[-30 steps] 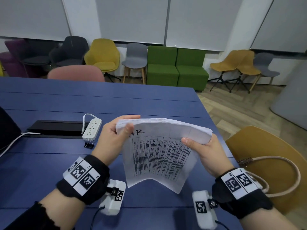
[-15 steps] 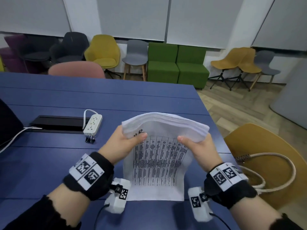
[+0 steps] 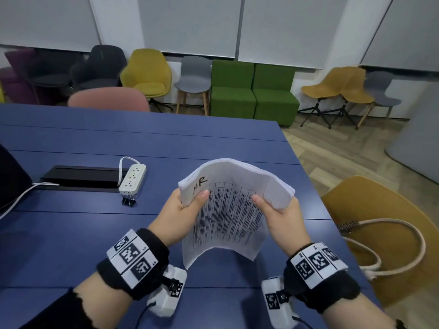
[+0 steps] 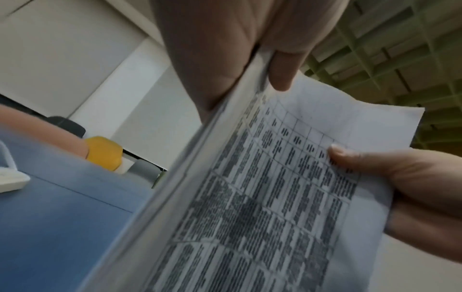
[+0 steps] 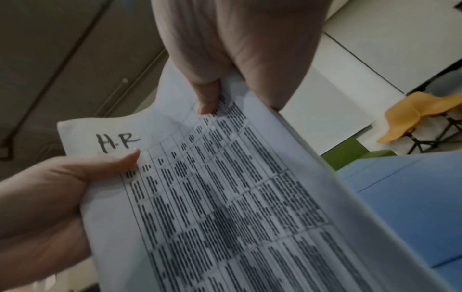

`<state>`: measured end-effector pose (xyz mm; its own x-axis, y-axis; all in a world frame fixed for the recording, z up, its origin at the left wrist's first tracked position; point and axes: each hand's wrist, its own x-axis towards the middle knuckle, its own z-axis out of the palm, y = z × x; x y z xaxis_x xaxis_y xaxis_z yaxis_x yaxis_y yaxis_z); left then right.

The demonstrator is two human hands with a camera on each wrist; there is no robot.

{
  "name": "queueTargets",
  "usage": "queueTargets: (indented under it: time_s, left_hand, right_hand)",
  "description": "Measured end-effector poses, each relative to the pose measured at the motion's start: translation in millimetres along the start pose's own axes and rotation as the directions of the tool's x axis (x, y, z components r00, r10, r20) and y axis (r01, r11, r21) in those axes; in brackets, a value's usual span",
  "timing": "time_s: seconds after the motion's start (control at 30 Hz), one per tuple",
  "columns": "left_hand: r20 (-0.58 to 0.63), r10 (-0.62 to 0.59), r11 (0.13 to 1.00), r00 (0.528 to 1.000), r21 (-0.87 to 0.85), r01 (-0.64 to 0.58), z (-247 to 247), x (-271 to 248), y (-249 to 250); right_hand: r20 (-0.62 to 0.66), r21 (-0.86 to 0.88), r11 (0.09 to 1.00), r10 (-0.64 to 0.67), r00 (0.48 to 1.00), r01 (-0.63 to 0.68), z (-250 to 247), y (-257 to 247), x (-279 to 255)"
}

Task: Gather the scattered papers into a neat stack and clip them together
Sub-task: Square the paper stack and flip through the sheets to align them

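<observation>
Head view: the stack of papers (image 3: 231, 210) is held off the blue table (image 3: 166, 143) between both hands, top edge arched upward, lower edge hanging free above the tabletop. Top sheet carries a printed table and handwritten "H.R" at its upper left corner. Left hand (image 3: 180, 214) grips the left edge, thumb pressed on the top sheet just below the lettering, fingers curled behind. Right hand (image 3: 280, 219) grips the right edge the same way, thumb on the printed face. A black binder clip (image 3: 129, 201) stands on the table, well apart from the papers, just beside the near end of a white power strip (image 3: 132, 178). A black tray (image 3: 80, 178) recessed in the table lies left of the strip; contents not discernible. A yellow chair (image 3: 384, 224) at the right holds a bag with rope handles (image 3: 389, 245); inside of the bag not visible.

Left wrist view: the left hand (image 4: 240, 45) has its thumb on the sheet face and the palm behind, with the stack edge (image 4: 195, 158) clamped between. The right hand (image 4: 405, 189) shows at the far side, thumb on the printed grid. Table surface below, blurred.

Right wrist view: the right hand (image 5: 240, 51) pinches the papers (image 5: 225, 197), thumb on top. The left hand (image 5: 50, 197) holds the opposite edge, thumb tip just under "H.R". Sheet edges look roughly aligned.
</observation>
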<state>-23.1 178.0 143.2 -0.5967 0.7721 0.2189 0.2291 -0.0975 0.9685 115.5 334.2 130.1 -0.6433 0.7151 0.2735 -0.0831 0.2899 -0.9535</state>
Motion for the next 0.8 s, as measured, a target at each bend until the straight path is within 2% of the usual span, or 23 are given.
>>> queueTargets:
  time_s: [0.07,0.27,0.47,0.57,0.7,0.8]
  left_hand:
    - [0.008,-0.001,1.0,1.0,-0.015,0.001,-4.9,5.0,2.0]
    - [0.12,0.029,0.996,0.992,-0.09,-0.018,-13.7,1.6,-4.3]
    - [0.002,-0.047,0.991,0.999,-0.122,0.047,-8.3,4.2,-14.4]
    - [0.019,-0.01,0.994,1.0,-0.105,0.012,-11.9,7.3,-6.9]
    - [0.065,0.101,0.991,0.993,-0.095,-0.094,-24.0,12.7,9.2]
    - [0.076,0.098,0.991,0.992,-0.096,-0.091,-24.2,17.4,11.6]
  right_hand:
    - [-0.011,0.008,1.0,0.0,1.0,0.001,-3.5,-4.8,4.6]
    - [0.095,0.128,0.991,0.034,0.995,-0.046,-17.1,-6.9,2.1]
    - [0.06,0.075,0.995,0.066,0.996,-0.071,-13.7,-2.2,3.9]
    - [0.063,0.051,0.998,0.025,0.998,-0.029,-17.3,-10.2,4.9]
    - [0.131,0.143,0.99,-0.035,0.991,0.016,-30.2,-27.1,7.5]
    - [0.158,0.128,0.991,-0.067,0.985,0.047,-32.0,-34.2,10.8]
